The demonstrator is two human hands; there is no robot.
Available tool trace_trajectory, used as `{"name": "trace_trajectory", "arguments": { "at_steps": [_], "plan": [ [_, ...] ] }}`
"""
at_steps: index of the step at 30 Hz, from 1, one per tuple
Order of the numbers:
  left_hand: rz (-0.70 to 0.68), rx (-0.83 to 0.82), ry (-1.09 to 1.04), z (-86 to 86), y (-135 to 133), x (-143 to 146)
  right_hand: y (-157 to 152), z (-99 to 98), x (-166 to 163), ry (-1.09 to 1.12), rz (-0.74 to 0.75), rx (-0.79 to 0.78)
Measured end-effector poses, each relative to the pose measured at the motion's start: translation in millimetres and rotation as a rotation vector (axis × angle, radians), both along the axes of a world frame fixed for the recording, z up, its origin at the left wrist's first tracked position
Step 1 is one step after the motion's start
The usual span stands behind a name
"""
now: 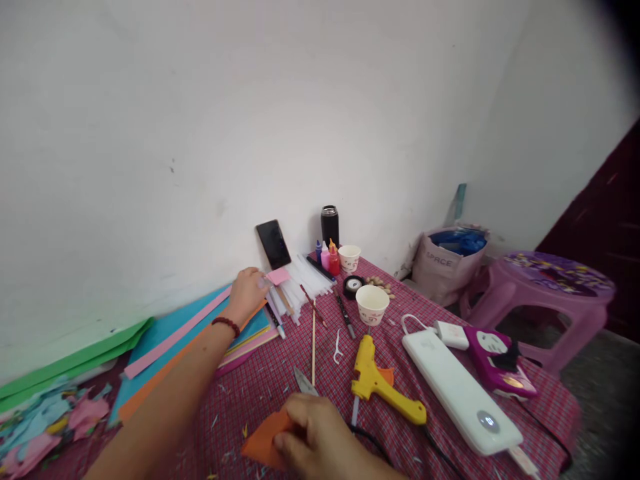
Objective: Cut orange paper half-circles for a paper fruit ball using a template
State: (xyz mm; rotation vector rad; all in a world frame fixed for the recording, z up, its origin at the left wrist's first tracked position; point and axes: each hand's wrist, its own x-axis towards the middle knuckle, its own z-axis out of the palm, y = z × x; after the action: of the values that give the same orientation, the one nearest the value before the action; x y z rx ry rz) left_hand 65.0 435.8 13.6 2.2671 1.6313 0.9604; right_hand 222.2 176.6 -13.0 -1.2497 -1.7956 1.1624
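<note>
My right hand (320, 430) pinches a small piece of orange paper (267, 440) between thumb and fingers, low at the front of the table. A pointed metal blade (304, 380) sticks out just beyond its knuckles; whether the hand touches it I cannot tell. My left hand (246, 293), with a dark bead bracelet (227, 325) at the wrist, reaches to the back of the table. Its fingers are bent down at the left edge of the clear glue sticks (305, 277), beside a pink paper piece (279, 276). What lies under those fingertips is hidden.
A yellow glue gun (383, 387) and a white power bank (460, 393) lie right of my right hand. Two paper cups (373, 305), small paint bottles (333, 260) and a black flask (330, 225) stand behind. Coloured sheets (175, 327) and paper scraps (50, 420) cover the left.
</note>
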Motion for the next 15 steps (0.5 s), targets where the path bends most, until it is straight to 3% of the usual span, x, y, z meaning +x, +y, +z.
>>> {"name": "trace_trajectory", "arguments": {
  "at_steps": [5, 9, 15],
  "plan": [
    [-0.055, -0.087, 0.006, -9.7, 29.3, 30.9, 5.5, 2.7, 1.8, -0.06, 0.057, -0.034],
    [-0.033, -0.193, -0.14, -8.5, 44.3, 23.6, 10.4, 4.0, 1.2, -0.067, 0.106, -0.064],
    [0.071, -0.22, -0.533, -11.7, 41.5, 7.5, 10.5, 4.4, 0.8, -0.04, 0.141, -0.088]
  ]
}}
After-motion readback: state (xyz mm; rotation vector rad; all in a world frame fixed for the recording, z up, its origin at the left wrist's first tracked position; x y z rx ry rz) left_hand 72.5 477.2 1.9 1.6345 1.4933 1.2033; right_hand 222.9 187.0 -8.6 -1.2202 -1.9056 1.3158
